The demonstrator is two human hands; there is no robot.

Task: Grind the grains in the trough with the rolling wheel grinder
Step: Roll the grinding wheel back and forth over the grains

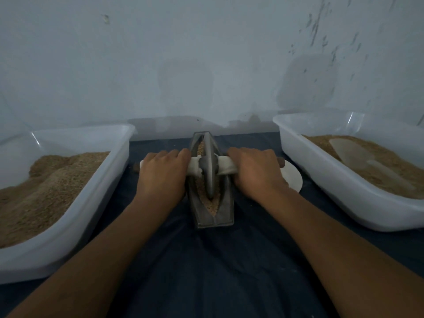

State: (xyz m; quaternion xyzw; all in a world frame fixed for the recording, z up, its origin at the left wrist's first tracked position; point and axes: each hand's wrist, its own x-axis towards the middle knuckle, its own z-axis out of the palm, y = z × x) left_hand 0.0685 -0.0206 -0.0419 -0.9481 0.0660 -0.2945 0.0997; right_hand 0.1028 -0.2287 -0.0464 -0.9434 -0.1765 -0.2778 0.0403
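Here, a dark blue cloth covers the surface nearest the camera, running back to a pale, scuffed wall. On the cloth stands a grey metal trough holding tan grains, with a wheel set upright in its groove. The left hand curls over the wheel's white-wrapped handle on one side, and the right hand grips it on the other. A white tub of grain sits left, another tub right, and a white disc lies just beyond the right hand.
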